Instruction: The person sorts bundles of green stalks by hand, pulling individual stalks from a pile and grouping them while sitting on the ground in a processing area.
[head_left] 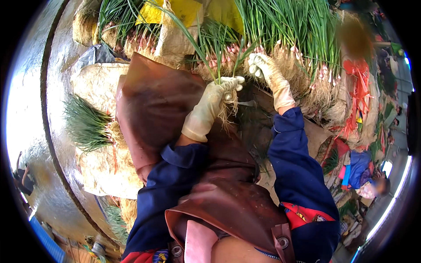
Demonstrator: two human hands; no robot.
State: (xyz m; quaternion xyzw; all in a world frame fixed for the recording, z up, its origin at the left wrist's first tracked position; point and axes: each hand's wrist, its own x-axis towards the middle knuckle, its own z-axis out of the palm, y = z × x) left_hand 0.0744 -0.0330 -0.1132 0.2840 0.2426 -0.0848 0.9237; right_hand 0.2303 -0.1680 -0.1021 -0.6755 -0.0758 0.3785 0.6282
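Pink cloth point(199, 246) before slender, straggly-rooted green onions point(218, 73)

Spring onions point(285, 22) in a row beyond the apron point(153, 105)
The left hand point(221, 90) is before the row, the right hand point(266, 72) to its right. Left of the apron, a bundle point(87, 125) lies on sacking point(98, 83); ribbons point(358, 90) are just right of the row.
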